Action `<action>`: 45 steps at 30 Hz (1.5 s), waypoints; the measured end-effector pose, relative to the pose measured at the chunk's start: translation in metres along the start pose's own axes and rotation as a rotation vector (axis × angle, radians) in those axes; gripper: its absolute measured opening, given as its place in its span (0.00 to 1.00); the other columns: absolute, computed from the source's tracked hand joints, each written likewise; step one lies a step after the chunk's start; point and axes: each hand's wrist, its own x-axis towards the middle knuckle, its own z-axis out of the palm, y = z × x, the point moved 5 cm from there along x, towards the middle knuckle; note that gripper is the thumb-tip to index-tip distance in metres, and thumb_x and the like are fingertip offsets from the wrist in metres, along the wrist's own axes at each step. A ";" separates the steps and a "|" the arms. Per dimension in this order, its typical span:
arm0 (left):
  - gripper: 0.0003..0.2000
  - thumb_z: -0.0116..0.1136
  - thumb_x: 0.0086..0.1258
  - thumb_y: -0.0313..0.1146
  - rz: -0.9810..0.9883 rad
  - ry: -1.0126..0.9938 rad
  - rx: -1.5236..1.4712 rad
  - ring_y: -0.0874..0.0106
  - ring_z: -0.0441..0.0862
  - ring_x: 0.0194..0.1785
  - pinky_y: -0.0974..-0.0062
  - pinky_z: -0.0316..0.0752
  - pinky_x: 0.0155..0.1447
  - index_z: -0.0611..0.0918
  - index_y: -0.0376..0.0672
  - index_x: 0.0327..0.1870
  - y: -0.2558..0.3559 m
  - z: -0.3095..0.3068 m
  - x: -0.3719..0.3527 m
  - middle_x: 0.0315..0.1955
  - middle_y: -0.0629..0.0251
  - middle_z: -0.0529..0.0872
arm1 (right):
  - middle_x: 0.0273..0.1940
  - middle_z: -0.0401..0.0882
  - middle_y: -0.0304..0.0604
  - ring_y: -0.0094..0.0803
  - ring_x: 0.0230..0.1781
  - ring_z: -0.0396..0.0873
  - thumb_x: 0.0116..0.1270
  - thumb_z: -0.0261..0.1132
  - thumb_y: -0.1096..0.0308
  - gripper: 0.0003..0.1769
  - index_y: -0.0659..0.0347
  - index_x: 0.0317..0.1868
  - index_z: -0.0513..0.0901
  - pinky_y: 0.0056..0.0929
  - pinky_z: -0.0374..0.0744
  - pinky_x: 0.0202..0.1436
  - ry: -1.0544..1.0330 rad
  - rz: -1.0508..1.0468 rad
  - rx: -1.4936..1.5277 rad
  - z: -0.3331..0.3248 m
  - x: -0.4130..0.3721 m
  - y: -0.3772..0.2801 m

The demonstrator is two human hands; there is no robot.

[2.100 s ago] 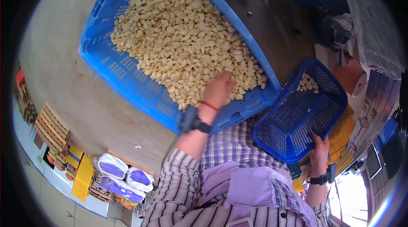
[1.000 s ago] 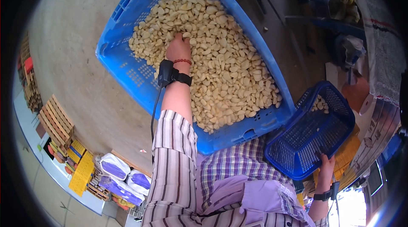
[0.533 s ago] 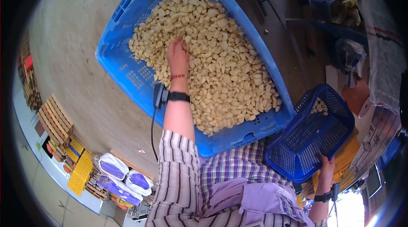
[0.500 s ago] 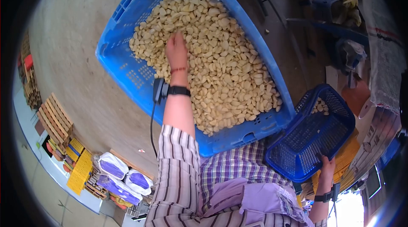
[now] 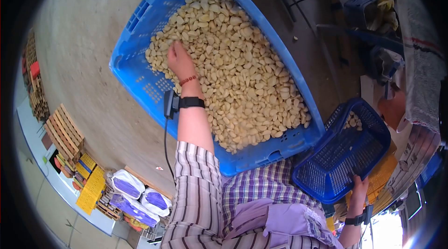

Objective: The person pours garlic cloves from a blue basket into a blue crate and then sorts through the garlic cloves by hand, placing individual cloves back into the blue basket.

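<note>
A large light blue crate (image 5: 298, 81) holds a heap of pale, flat pieces (image 5: 242, 76) that look like peeled cloves or beans. At the heap's left part, my left hand (image 5: 181, 62) touches the pieces with its fingers drawn together; whatever is between the fingertips is hidden. My right hand (image 5: 359, 187) grips the near edge of a smaller dark blue basket (image 5: 340, 155), which is tilted beside the crate's lower right corner. A few pale pieces (image 5: 353, 121) lie in the basket's far end.
Wooden pallets (image 5: 65, 130), a yellow plastic pallet (image 5: 91, 190) and white-and-purple sacks (image 5: 128, 186) stand at the lower left. A woven sack (image 5: 422, 62) hangs at the right, near a bin (image 5: 364, 11). A cable (image 5: 166, 151) hangs from the left wrist strap.
My left hand has moved left and slightly down over the heap. The crate appears slightly lower and farther right in view. My right hand still grips the basket.
</note>
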 end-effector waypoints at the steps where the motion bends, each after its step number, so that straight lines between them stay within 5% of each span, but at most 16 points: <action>1: 0.20 0.52 0.73 0.42 0.402 0.172 0.400 0.62 0.83 0.32 0.64 0.77 0.37 0.77 0.32 0.54 0.022 -0.003 0.001 0.42 0.56 0.86 | 0.58 0.78 0.49 0.38 0.55 0.77 0.66 0.53 0.71 0.25 0.67 0.64 0.71 0.33 0.72 0.63 -0.010 0.024 0.014 0.001 0.000 0.000; 2: 0.24 0.57 0.72 0.44 0.325 0.124 0.533 0.57 0.84 0.43 0.61 0.77 0.50 0.75 0.30 0.58 0.021 -0.004 0.007 0.45 0.51 0.87 | 0.58 0.78 0.49 0.38 0.56 0.77 0.66 0.53 0.71 0.25 0.67 0.64 0.71 0.33 0.71 0.64 -0.019 0.047 0.030 0.001 0.000 0.000; 6: 0.26 0.59 0.71 0.45 0.147 -0.072 0.934 0.56 0.83 0.40 0.61 0.77 0.49 0.75 0.31 0.59 0.018 -0.001 0.025 0.39 0.53 0.87 | 0.58 0.77 0.50 0.38 0.56 0.77 0.67 0.53 0.70 0.25 0.67 0.65 0.70 0.33 0.71 0.64 0.012 0.032 0.001 0.000 0.000 -0.006; 9: 0.23 0.58 0.71 0.48 0.145 -0.164 0.613 0.63 0.81 0.29 0.66 0.76 0.35 0.78 0.35 0.53 -0.007 -0.009 0.044 0.30 0.60 0.85 | 0.59 0.77 0.50 0.39 0.58 0.76 0.67 0.52 0.69 0.25 0.66 0.65 0.70 0.35 0.70 0.66 -0.004 0.004 -0.022 0.001 -0.002 -0.007; 11: 0.19 0.55 0.73 0.50 -0.444 -0.311 -0.194 0.73 0.72 0.19 0.77 0.65 0.21 0.79 0.40 0.45 -0.006 -0.005 0.015 0.23 0.67 0.80 | 0.60 0.77 0.51 0.40 0.60 0.75 0.68 0.52 0.69 0.25 0.66 0.66 0.70 0.37 0.69 0.67 -0.010 0.027 0.022 0.000 -0.002 0.001; 13: 0.16 0.52 0.76 0.48 -0.429 -0.388 -0.372 0.81 0.66 0.17 0.84 0.54 0.18 0.79 0.43 0.42 0.025 0.014 -0.004 0.21 0.69 0.77 | 0.60 0.76 0.50 0.40 0.61 0.74 0.68 0.52 0.69 0.26 0.65 0.66 0.69 0.37 0.69 0.68 -0.020 0.049 0.015 0.002 -0.004 -0.004; 19: 0.16 0.56 0.72 0.47 -0.222 -0.339 -0.090 0.72 0.76 0.20 0.77 0.67 0.21 0.80 0.41 0.46 0.047 0.055 0.010 0.26 0.59 0.85 | 0.60 0.76 0.50 0.40 0.60 0.75 0.68 0.52 0.70 0.26 0.65 0.66 0.69 0.37 0.69 0.67 0.001 0.058 0.022 0.003 -0.004 0.000; 21: 0.18 0.61 0.67 0.46 0.615 -0.315 0.765 0.59 0.85 0.28 0.63 0.78 0.32 0.81 0.42 0.49 0.055 0.076 0.011 0.31 0.48 0.87 | 0.60 0.77 0.49 0.40 0.59 0.75 0.68 0.52 0.70 0.25 0.65 0.66 0.69 0.36 0.69 0.67 -0.022 0.032 0.048 0.002 -0.003 0.002; 22: 0.18 0.62 0.63 0.45 0.362 -0.438 0.907 0.50 0.85 0.37 0.53 0.79 0.43 0.81 0.44 0.49 0.057 0.082 0.004 0.32 0.42 0.85 | 0.60 0.77 0.49 0.39 0.58 0.75 0.68 0.52 0.70 0.25 0.65 0.66 0.69 0.36 0.69 0.67 -0.013 0.040 0.037 0.003 -0.004 0.000; 26: 0.17 0.64 0.64 0.42 0.343 -0.362 0.987 0.60 0.87 0.33 0.61 0.80 0.38 0.81 0.41 0.47 0.068 0.089 -0.008 0.29 0.50 0.87 | 0.59 0.77 0.49 0.38 0.58 0.76 0.68 0.52 0.71 0.25 0.66 0.65 0.70 0.35 0.70 0.66 -0.018 0.049 0.022 0.003 -0.006 -0.003; 30: 0.14 0.63 0.68 0.32 -0.201 -0.675 0.049 0.82 0.80 0.32 0.83 0.76 0.33 0.76 0.40 0.51 0.099 0.091 -0.093 0.32 0.68 0.83 | 0.58 0.77 0.49 0.38 0.58 0.75 0.67 0.53 0.71 0.25 0.66 0.64 0.71 0.34 0.70 0.66 -0.021 -0.014 0.039 0.008 -0.009 -0.008; 33: 0.19 0.67 0.61 0.28 -0.038 -1.081 -0.215 0.75 0.82 0.33 0.79 0.80 0.37 0.74 0.42 0.51 0.175 0.101 -0.212 0.35 0.65 0.83 | 0.60 0.77 0.51 0.40 0.59 0.74 0.68 0.52 0.71 0.25 0.67 0.65 0.71 0.35 0.66 0.69 -0.026 0.038 0.047 0.005 -0.010 -0.002; 37: 0.20 0.68 0.59 0.40 0.191 -1.720 0.296 0.63 0.84 0.43 0.70 0.80 0.36 0.76 0.46 0.50 0.197 0.117 -0.362 0.44 0.58 0.83 | 0.57 0.78 0.49 0.38 0.57 0.76 0.66 0.53 0.72 0.24 0.67 0.63 0.72 0.32 0.68 0.66 -0.078 0.047 0.089 -0.001 0.006 0.019; 39: 0.24 0.68 0.57 0.44 0.464 -1.731 0.386 0.60 0.83 0.47 0.66 0.80 0.39 0.76 0.47 0.54 0.208 0.108 -0.384 0.45 0.57 0.83 | 0.57 0.78 0.48 0.37 0.56 0.76 0.66 0.53 0.72 0.24 0.67 0.63 0.72 0.31 0.69 0.66 -0.070 0.047 0.093 -0.005 0.007 0.020; 42: 0.24 0.70 0.55 0.44 0.595 -1.155 -0.052 0.56 0.81 0.52 0.62 0.78 0.52 0.80 0.45 0.52 0.223 0.091 -0.331 0.48 0.54 0.82 | 0.58 0.78 0.49 0.38 0.57 0.76 0.66 0.53 0.72 0.24 0.67 0.63 0.72 0.32 0.68 0.67 -0.086 -0.019 0.085 -0.004 0.005 0.015; 45: 0.12 0.67 0.63 0.30 -0.032 -0.622 0.045 0.65 0.83 0.46 0.72 0.77 0.50 0.82 0.39 0.46 0.152 0.056 -0.232 0.43 0.58 0.85 | 0.59 0.78 0.49 0.39 0.57 0.76 0.66 0.53 0.71 0.24 0.66 0.64 0.72 0.33 0.67 0.68 -0.032 0.037 0.024 0.000 0.000 0.009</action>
